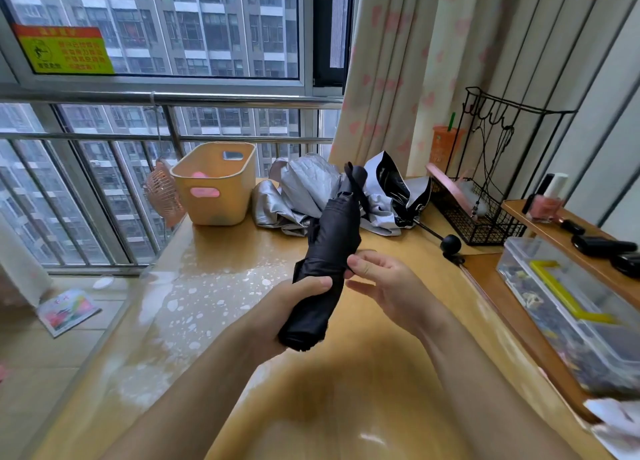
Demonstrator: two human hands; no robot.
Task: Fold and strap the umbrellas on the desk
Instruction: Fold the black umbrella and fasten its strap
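Lower end of the black umbrella [329, 251] is buried in the left hand [287, 307]; can't make out a strap among the folds. Behind it, silver umbrella [304, 189] partly covered, shape unclear. Far right of it, clear box [571, 307] cut by the frame edge, contents murky. Below-right, blurred white thing [616, 425], cut off, unidentifiable.

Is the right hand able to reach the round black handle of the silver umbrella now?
Probably yes: the right hand seems to hold nothing, and the round black handle lies on open desk beyond it, with nothing between.
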